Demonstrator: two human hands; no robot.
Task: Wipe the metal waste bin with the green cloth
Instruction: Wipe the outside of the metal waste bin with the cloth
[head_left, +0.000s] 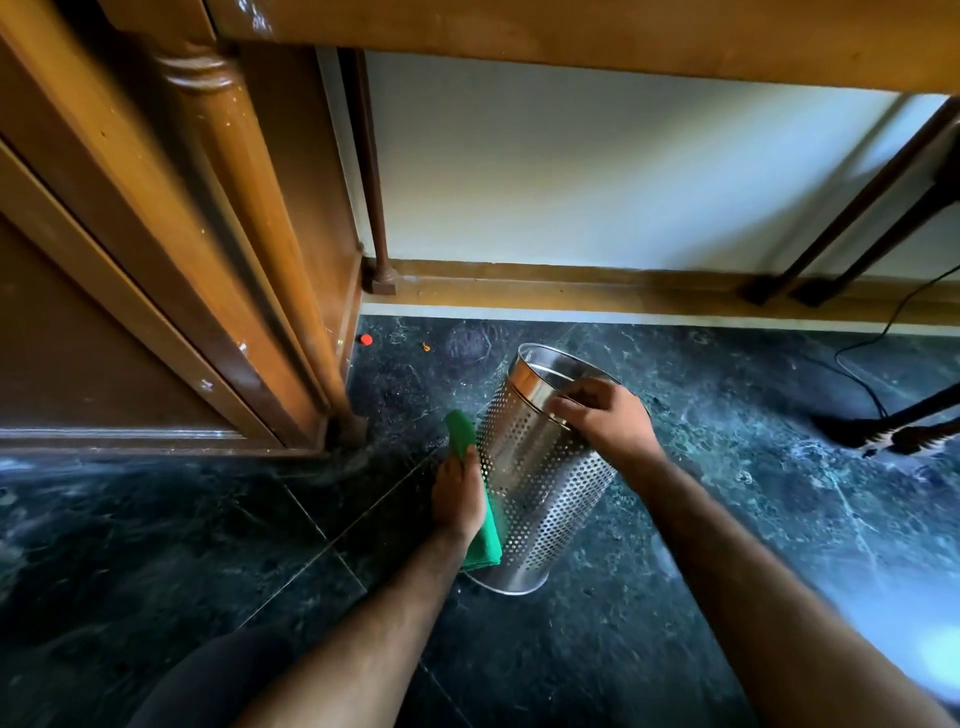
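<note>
pressing green cloth (480, 545) flat, left hand (457, 493) against tilted bin (540, 493).

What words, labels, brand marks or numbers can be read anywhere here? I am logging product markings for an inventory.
None can be read.
Perforated shiny metal waste bin: no label, brand or number shows on the visible side.
Folded green cloth under the left hand: no tag or print visible.
Brown wooden furniture, white wall, dark marble floor: no writing or signs.
</note>
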